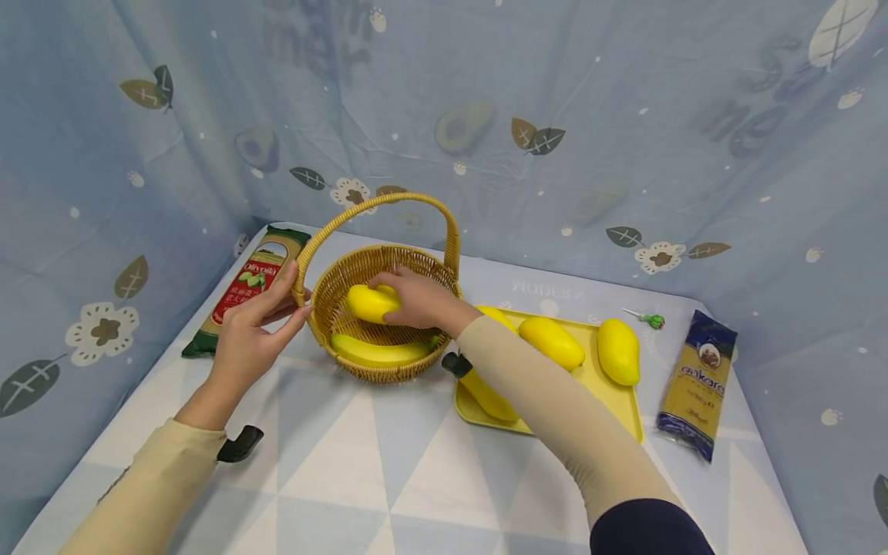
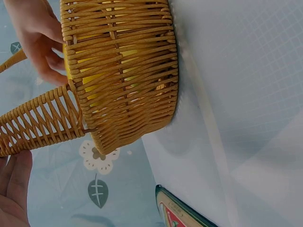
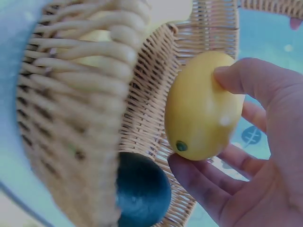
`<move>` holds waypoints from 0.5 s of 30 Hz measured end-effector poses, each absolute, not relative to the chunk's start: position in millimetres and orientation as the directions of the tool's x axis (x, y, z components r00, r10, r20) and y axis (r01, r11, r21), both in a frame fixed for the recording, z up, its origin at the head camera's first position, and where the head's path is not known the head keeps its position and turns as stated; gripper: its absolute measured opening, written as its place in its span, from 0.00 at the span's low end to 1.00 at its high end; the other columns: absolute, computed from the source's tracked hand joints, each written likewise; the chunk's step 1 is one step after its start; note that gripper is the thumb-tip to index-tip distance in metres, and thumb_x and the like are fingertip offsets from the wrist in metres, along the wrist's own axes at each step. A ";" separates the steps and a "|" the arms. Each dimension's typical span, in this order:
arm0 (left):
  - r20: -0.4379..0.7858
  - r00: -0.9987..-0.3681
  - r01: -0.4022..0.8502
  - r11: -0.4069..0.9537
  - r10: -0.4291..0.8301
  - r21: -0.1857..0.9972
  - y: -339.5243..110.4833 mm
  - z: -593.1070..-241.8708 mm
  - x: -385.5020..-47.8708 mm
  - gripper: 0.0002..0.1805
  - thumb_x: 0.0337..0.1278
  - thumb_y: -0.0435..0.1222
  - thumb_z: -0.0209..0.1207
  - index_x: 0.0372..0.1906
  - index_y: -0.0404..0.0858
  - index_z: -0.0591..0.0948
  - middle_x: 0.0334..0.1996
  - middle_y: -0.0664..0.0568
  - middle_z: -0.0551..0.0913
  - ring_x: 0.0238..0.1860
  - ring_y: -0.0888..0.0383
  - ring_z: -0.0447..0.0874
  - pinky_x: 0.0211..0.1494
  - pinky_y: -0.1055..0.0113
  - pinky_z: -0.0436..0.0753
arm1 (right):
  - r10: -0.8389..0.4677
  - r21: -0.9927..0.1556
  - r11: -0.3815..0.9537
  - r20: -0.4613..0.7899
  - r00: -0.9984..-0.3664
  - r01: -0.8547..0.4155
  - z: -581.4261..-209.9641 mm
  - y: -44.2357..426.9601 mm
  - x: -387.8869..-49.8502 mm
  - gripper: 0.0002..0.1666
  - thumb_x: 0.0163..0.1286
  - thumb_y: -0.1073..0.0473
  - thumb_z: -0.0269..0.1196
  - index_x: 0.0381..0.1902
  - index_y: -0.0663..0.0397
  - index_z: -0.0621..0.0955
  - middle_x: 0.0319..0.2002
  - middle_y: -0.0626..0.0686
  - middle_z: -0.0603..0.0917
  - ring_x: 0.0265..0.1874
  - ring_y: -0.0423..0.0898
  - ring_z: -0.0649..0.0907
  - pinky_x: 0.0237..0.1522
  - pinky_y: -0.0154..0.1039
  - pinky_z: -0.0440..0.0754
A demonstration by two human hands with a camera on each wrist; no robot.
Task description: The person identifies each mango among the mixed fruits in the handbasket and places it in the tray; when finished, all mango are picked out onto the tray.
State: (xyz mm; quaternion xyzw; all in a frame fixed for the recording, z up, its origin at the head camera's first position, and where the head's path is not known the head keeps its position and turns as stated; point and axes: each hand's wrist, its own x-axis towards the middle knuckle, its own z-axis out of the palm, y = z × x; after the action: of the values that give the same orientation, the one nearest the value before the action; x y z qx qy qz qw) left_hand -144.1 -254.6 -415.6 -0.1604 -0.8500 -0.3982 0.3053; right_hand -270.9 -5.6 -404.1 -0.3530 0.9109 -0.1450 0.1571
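Note:
A wicker basket [image 1: 385, 375] with a tall arched handle [image 1: 388, 199] stands toward the back left of the table. My left hand [image 1: 250, 331] grips the lower left end of that handle between thumb and fingers. Inside the basket my right hand [image 1: 419, 301] holds a yellow mango [image 1: 366, 304], thumb on one side and fingers on the other in the right wrist view. A banana [image 1: 378, 354] lies along the basket's near side. The right wrist view also shows a dark green rounded fruit [image 3: 144, 189] in the basket, its kind unclear; my right hand and arm hide it from the head view.
Right of the basket, a yellow tray [image 1: 590, 401] bears mangoes [image 1: 551, 343] and another yellow fruit [image 1: 489, 397] partly under my right forearm. A small green-and-red flower [image 1: 652, 320] and a blue-gold packet [image 1: 697, 385] lie farther right. A red-green packet [image 1: 250, 285] lies behind my left hand.

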 end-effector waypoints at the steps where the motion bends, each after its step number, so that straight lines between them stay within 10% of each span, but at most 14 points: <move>1: 0.645 -0.764 0.514 0.634 0.030 0.579 -254.5 -415.4 -144.0 0.49 0.46 0.18 0.72 0.75 0.48 0.70 0.46 0.43 0.89 0.49 0.84 0.77 0.51 0.84 0.78 | -0.689 -0.376 0.706 -0.170 -0.704 -0.600 -402.9 -1.4 -269.0 0.36 0.70 0.47 0.66 0.74 0.31 0.70 0.73 0.57 0.67 0.59 0.51 0.78 0.62 0.48 0.77; 9: 0.636 -0.771 0.496 0.646 0.020 0.581 -254.4 -416.1 -143.2 0.49 0.47 0.20 0.73 0.75 0.50 0.70 0.46 0.42 0.89 0.49 0.85 0.77 0.51 0.85 0.77 | -0.659 -0.419 0.702 -0.076 -0.748 -0.576 -390.0 39.3 -243.7 0.34 0.69 0.45 0.64 0.72 0.29 0.71 0.63 0.51 0.72 0.44 0.47 0.77 0.44 0.43 0.78; 15: 0.636 -0.772 0.493 0.647 0.017 0.582 -254.5 -416.1 -143.2 0.48 0.48 0.20 0.72 0.75 0.50 0.70 0.47 0.43 0.89 0.49 0.85 0.77 0.51 0.85 0.77 | -0.602 -0.482 0.704 -0.014 -0.799 -0.522 -385.1 77.3 -218.0 0.34 0.68 0.46 0.65 0.71 0.30 0.72 0.59 0.49 0.73 0.45 0.47 0.76 0.47 0.44 0.79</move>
State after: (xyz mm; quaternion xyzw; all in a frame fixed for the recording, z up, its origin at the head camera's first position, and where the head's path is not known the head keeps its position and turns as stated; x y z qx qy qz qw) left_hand -143.2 -254.5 -416.1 -0.1492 -0.8553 -0.3929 0.3030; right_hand -218.0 77.3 -385.1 -0.3057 0.9191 -0.2336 0.0854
